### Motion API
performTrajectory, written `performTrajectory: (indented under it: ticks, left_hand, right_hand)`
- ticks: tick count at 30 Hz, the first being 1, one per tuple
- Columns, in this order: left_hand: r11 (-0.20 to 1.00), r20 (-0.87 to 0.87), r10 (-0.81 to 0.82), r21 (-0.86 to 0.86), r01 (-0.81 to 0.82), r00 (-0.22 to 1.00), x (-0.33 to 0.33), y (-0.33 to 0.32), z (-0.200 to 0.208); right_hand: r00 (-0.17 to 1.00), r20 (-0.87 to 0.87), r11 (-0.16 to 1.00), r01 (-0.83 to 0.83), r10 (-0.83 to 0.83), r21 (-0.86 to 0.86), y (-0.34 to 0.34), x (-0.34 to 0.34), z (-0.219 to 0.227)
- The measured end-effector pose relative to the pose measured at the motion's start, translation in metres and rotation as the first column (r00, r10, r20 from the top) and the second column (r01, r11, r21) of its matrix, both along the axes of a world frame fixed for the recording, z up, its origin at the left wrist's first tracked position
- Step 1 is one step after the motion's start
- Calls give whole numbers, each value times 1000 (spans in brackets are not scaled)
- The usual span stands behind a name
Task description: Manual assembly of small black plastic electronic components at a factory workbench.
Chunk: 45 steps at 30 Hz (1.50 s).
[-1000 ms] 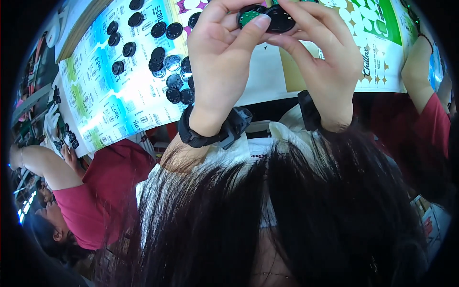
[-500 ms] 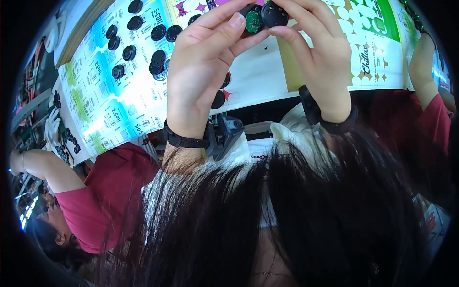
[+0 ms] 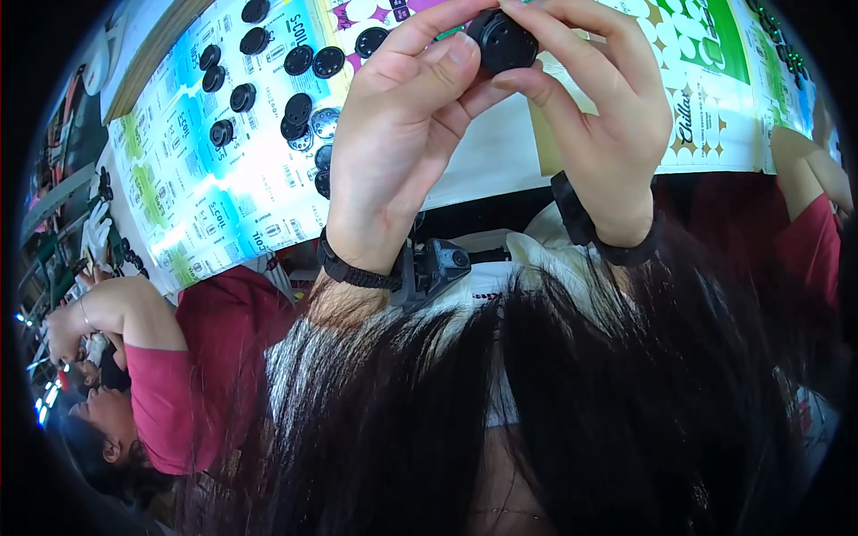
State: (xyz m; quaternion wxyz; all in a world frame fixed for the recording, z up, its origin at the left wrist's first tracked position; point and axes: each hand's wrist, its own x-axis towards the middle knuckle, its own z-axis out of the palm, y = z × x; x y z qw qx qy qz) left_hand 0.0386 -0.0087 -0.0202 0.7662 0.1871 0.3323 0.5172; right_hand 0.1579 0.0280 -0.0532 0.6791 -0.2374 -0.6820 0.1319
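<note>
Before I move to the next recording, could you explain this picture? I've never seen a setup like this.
There is no robot: these are a person's own bare left hand and right hand. The camera is the left of two worn on the head, looking down, so dark hair fills much of the lower part, and its wide lens bends straight edges. The fingers of both hands hold a black round part with small holes in its face. Below, on colourful printed sheets, lie other black discs, some overlapping, and a pale shiny disc. Dark straps circle both wrists. The red sleeve at the left belongs to another person.
</note>
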Motion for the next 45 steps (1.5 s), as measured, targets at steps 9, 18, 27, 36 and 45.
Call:
performTrajectory:
  ticks: [9,18,27,36,45]
  left_hand:
    - [999,27,-3,38,2,1000,-4,0,-5]
    - [999,-68,19,47,-16,998,-1,-2,-2]
    - [841,-526,362,541,-26,769,2,-5,-12]
    - [819,-585,390,574,23,712,-10,-3,-6]
    - [917,-901,397,382,-114,173,-150,-35,-59]
  right_hand:
    - [894,446,877,249,-44,-411,-35,14,48]
    - [832,548,910,289,-86,-296,-33,16,46]
    - [971,234,848,86,46,-523,-34,8,43]
    - [971,133,747,-63,200,-662,-35,2,24]
    - [708,587,826,8,393,-563,-40,-10,-6]
